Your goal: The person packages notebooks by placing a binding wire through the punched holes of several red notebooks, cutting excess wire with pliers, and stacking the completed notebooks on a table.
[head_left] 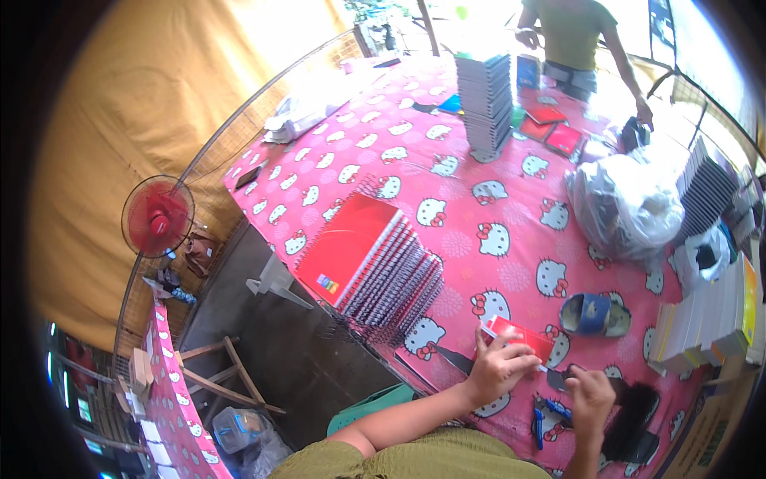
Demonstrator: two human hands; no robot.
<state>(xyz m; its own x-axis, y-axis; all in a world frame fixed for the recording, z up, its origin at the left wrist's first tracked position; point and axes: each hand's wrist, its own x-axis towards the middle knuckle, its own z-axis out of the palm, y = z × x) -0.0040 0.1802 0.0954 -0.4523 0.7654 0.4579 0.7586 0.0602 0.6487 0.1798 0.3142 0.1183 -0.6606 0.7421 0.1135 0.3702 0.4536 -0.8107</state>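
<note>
Your right hand [590, 395] curled low over the pink table [459, 263], its grip impossible to tell, as your left hand [496, 374] clamped its fingers over 1 small notebook [540, 344] on the cloth. Work on it looked unfinished; whether the red stack [351, 247] and, farther off, the grey stack [483, 104] were done or waiting was unclear.

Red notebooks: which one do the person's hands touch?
The small notebook under the left hand; the big stacked ones and the far ones have no hand on them.
</note>
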